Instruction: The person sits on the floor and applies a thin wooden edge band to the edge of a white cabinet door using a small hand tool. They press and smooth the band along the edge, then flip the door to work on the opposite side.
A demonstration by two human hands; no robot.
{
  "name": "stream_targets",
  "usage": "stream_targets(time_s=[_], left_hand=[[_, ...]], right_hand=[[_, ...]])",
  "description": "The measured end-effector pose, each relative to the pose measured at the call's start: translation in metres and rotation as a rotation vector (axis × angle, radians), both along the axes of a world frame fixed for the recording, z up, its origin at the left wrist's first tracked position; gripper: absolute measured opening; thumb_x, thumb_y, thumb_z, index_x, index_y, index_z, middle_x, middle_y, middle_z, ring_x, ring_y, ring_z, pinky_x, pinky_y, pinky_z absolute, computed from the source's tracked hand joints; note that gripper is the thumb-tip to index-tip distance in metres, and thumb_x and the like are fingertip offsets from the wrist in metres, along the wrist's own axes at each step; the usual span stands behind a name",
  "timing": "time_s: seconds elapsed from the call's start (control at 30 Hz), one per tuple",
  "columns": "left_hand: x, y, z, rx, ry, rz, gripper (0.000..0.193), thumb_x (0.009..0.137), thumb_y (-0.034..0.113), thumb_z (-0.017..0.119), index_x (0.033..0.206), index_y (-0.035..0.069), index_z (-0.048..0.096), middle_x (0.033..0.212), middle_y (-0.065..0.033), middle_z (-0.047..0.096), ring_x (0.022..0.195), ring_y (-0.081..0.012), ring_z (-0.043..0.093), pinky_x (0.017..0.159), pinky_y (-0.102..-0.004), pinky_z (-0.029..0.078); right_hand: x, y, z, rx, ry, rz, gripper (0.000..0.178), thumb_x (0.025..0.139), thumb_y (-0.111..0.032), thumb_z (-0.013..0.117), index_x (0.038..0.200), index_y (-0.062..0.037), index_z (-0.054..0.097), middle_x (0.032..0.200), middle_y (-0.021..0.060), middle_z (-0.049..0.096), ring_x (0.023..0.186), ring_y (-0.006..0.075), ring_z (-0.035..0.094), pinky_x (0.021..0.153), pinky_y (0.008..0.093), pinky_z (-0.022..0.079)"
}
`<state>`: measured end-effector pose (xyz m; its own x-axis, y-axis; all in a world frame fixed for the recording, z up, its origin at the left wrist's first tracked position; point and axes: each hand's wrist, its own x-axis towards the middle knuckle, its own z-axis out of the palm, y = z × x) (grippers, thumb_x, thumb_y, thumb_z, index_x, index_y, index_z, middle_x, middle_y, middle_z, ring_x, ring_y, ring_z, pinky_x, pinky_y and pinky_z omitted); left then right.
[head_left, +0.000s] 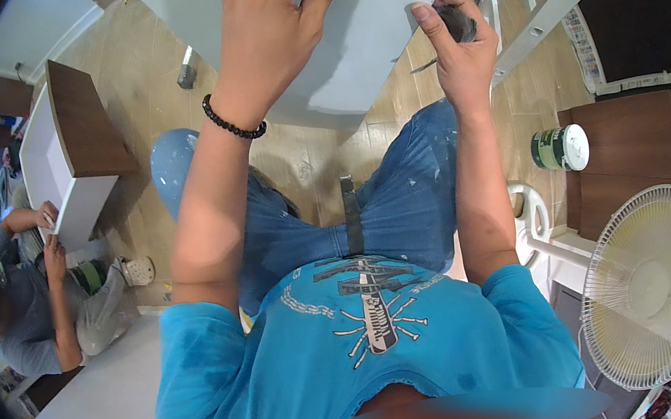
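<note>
Left hand [269, 27] over flat, smooth white panel [342, 69], grip can't tell; right hand [466, 44] curled round rounded dark-grey object [457, 24]. Panel: likely stiff, slippery; hold opposite edges.

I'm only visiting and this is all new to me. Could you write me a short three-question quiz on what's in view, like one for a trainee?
1. True or false: the person wears the beaded bracelet on the right wrist.
2. Which of the wearer's hands holds the dark object beside the corner of the white panel? A) left B) right C) neither
3. Fill in: at the picture's lower right is a round, caged ____.

Key: 1. False, it is on the left. 2. B, the right hand. 3. Fan.
</note>
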<state>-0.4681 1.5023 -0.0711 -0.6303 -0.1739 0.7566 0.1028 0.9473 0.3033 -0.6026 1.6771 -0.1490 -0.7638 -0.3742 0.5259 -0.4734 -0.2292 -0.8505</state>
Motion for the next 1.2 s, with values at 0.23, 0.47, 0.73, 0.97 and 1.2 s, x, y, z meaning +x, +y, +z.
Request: stream_targets(time_s=[0.23,0.47,0.73,0.97,1.2], left_hand=[[-0.004,-0.01,-0.01,-0.03,0.057,-0.039,0.024,0.093,0.014,0.071,0.118,0.011,0.074,0.113,-0.0075,0.07,0.116,-0.0248,0.062,0.118,-0.0468,0.029],[-0.005,-0.01,-0.012,0.009,0.081,-0.037,0.026,0.092,0.013,0.072,0.118,0.012,0.075,0.113,-0.007,0.07,0.118,-0.0248,0.062,0.12,-0.0481,0.027],[-0.006,-0.009,-0.013,0.02,0.075,-0.037,0.026,0.092,0.012,0.071,0.118,0.013,0.075,0.112,-0.0059,0.07,0.118,-0.023,0.062,0.121,-0.0476,0.026],[-0.003,-0.003,-0.006,0.027,0.072,-0.038,0.026,0.091,0.01,0.072,0.117,0.012,0.075,0.11,-0.0058,0.071,0.117,-0.0224,0.062,0.119,-0.0448,0.028],[-0.01,-0.009,-0.015,0.007,0.11,-0.047,0.025,0.092,0.012,0.072,0.117,0.012,0.076,0.11,-0.0058,0.071,0.115,-0.0216,0.063,0.119,-0.0443,0.027]], right_hand=[[0.001,0.003,-0.006,0.043,-0.011,-0.01,0.033,0.088,-0.017,0.086,0.112,0.0015,0.074,0.097,0.0043,0.072,0.09,0.0111,0.064,0.083,0.0273,0.05],[-0.006,-0.002,0.015,-0.056,0.005,-0.011,0.034,0.089,-0.019,0.085,0.114,0.0019,0.073,0.098,0.0041,0.072,0.09,0.0105,0.064,0.084,0.0255,0.051],[0.004,0.002,0.006,-0.036,-0.092,-0.019,0.037,0.093,-0.02,0.081,0.119,0.0029,0.071,0.104,0.0052,0.07,0.094,0.0106,0.063,0.086,0.0258,0.051],[0.015,-0.007,0.016,-0.13,-0.205,-0.029,0.038,0.093,-0.02,0.078,0.121,0.0046,0.069,0.104,0.0054,0.069,0.098,0.011,0.062,0.09,0.0264,0.049],[0.028,-0.014,0.022,-0.181,-0.282,-0.062,0.036,0.093,-0.02,0.076,0.12,0.0033,0.069,0.099,0.0024,0.067,0.085,0.0088,0.057,0.078,0.0243,0.045]])
